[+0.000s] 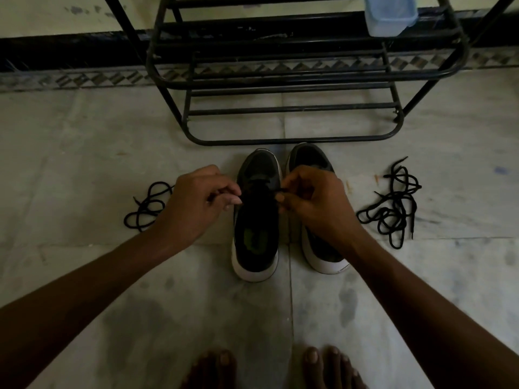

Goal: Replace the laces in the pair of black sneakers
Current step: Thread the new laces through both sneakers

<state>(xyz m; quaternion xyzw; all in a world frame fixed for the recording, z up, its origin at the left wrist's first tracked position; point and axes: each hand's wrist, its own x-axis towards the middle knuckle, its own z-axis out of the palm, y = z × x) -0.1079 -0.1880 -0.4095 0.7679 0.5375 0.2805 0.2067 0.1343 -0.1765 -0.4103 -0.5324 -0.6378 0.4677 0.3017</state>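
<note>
Pair of black sneakers sitting side by side on the floor [84, 164], toes pointing at the shoe rack [280, 88] w/ barely any gap between toe caps and the rack's bottom bar. Left sneaker [257, 242] and right sneaker [309, 158] are basically touching along their inner edges.

Left hand [196, 203] is curled up tight, fingertips pinched over the left sneaker's eyelet area; too dark to say if it's actually got lace in there. Right hand [311, 203] is pinched shut on a bit of black lace end [280, 190] right over the same shoe, covering most of the right sneaker's middle.

Loose lace pile [147, 206] on the floor left of the hands, partly under the left wrist. Bigger tangle of laces [393, 203] off to the right, well apart from the shoes. Plenty of bare floor on both sides. Bare toes [222, 360] at the bottom edge, blue plastic container [389, 15] up on the rack.
</note>
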